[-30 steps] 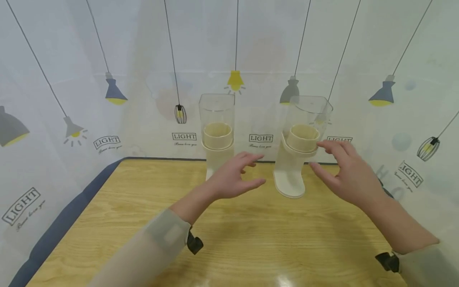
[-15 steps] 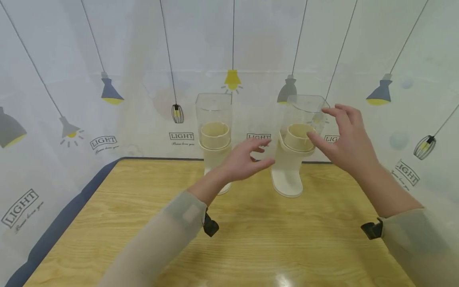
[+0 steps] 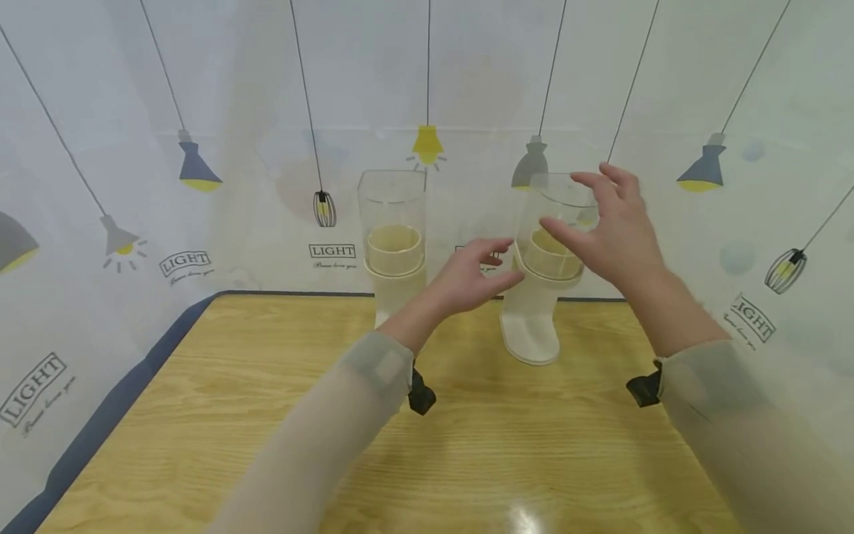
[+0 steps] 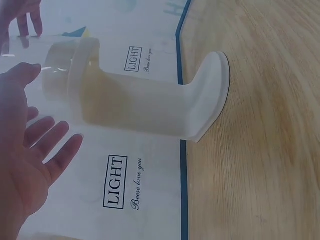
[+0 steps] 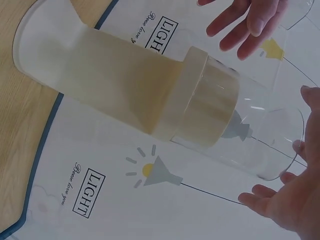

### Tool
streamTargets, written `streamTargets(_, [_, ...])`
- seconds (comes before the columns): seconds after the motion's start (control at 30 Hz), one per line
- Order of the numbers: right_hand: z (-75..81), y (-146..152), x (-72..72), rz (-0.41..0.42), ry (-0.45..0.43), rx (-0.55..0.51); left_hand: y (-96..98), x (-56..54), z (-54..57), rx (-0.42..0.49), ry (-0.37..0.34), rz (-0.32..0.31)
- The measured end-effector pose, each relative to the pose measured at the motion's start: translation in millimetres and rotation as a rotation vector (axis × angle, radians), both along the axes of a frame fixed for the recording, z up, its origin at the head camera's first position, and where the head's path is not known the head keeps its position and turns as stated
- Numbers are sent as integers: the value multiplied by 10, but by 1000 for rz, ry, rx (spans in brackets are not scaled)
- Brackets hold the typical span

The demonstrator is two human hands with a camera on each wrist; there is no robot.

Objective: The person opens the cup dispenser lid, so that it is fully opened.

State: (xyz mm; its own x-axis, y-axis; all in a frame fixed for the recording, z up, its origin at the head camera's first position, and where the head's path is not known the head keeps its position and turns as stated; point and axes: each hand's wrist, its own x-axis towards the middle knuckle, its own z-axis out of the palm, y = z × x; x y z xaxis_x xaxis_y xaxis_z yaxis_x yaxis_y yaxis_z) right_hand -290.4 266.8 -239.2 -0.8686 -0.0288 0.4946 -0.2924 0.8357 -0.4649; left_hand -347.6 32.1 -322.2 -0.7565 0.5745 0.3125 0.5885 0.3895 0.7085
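Note:
A cream stand [image 3: 530, 326] with a rounded foot stands upright on the wooden table, right of centre. Its ring holds a clear container [image 5: 275, 145] with a cream cup-like part inside the lower end. My right hand [image 3: 617, 230] is held beside the container's upper right, fingers spread and thumb in front of it in the head view. To the left of the ring, my left hand [image 3: 474, 278] has its thumb and fingers apart, pointing toward the stand. Neither hand grips anything; in the right wrist view, the right fingertips [image 5: 252, 200] are close to the container's rim.
A matching cream stand [image 3: 396, 293] with its own clear container [image 3: 394, 204] stands to the left, partly behind my left forearm. Behind the wooden table [image 3: 467, 452] hangs a pale curtain [image 3: 253, 185] printed with lamps. Black wrist mounts [image 3: 422, 393] sit at both sleeves.
Both hands have moved toward the right-hand stand: the right hand rose from ring height to the container's upper part, and the left hand moved up and right. The view shifted slightly.

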Motion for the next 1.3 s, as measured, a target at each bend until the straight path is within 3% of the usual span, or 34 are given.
streamTargets(0.17, [-29,-35,-85,-5,-24,-13,102,-69,-51,23,-36,11])
streamTargets(0.33, [-126,-37,-110,-3,-46,-47,224,-131,-96,35,-66,62])
streamTargets(0.53, [-208,-39,-145,-5,9,-105,340,-183,-118,91,-138,96])
streamTargets(0.9, [-268,39,-157,24,54,-198,462,-188,-154,134,-234,67])
streamTargets(1.1, [-313,96,-156,99,59,-278,460,-163,-223,151,-221,77])
streamTargets(1.3, [-346,167,-146,146,73,-373,521,-80,-283,166,-164,119])
